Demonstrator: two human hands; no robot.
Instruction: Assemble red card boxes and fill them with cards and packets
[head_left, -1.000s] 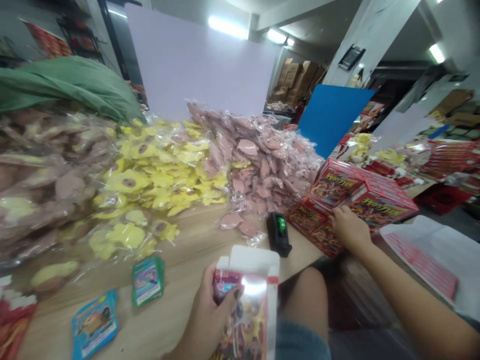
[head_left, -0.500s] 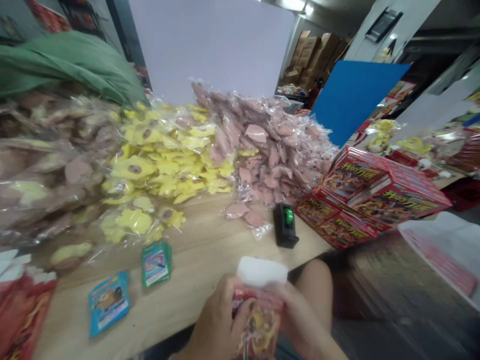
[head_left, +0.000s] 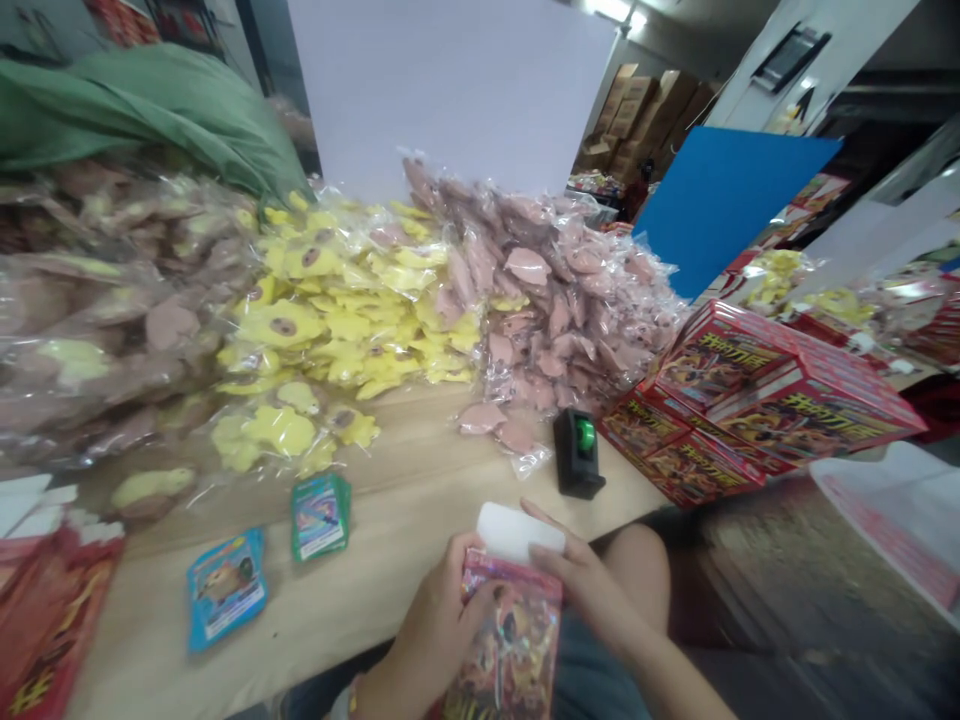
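Note:
My left hand (head_left: 435, 622) is closed on the left side of a shiny red printed packet (head_left: 517, 640), its thumb lying across the front. The packet hangs low over my lap, just off the table's front edge. At its top edge is a white piece with rounded corners (head_left: 517, 530). My right hand (head_left: 589, 575) grips this white piece at its right end, close to the packet's upper corner. Whether the lower part of the white piece sits inside the packet or behind it, I cannot tell.
Stacks of blue cards (head_left: 226, 590) and green cards (head_left: 321, 515) lie on the table (head_left: 375, 580). Behind are heaps of bagged yellow figures (head_left: 352, 310) and pink ones (head_left: 555, 300). A black tape dispenser (head_left: 577, 455) stands near red boxes (head_left: 750, 390). Red packaging (head_left: 52, 610) lies left.
The view has shifted slightly, so the table things appear further right. The packet shows lower and longer, and the fingers of my right hand are now spread along the white piece.

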